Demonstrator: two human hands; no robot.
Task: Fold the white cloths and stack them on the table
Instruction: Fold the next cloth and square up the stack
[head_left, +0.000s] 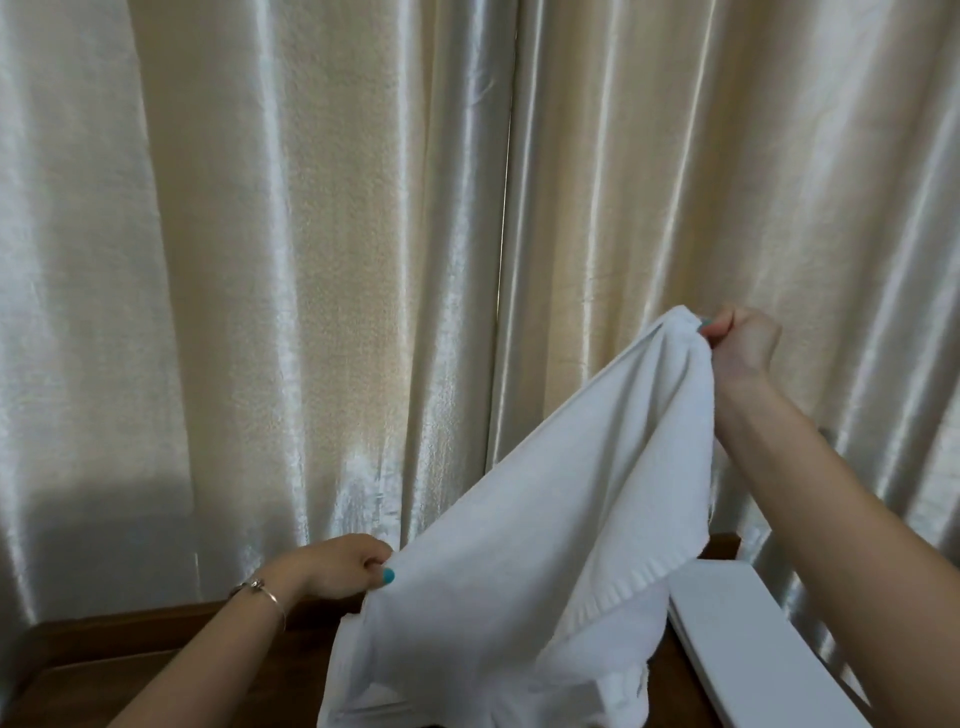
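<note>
Both hands pinch soft white terry cloth (545, 519), draped diagonally.

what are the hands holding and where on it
Both hold one white cloth: the right hand grips its raised top corner, the left hand pinches its lower left edge.

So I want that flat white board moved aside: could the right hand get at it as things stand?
Probably not yet: the right hand is raised, pinching a corner of the white cloth. The white board lies uncovered below that arm, so letting go would free it.
</note>
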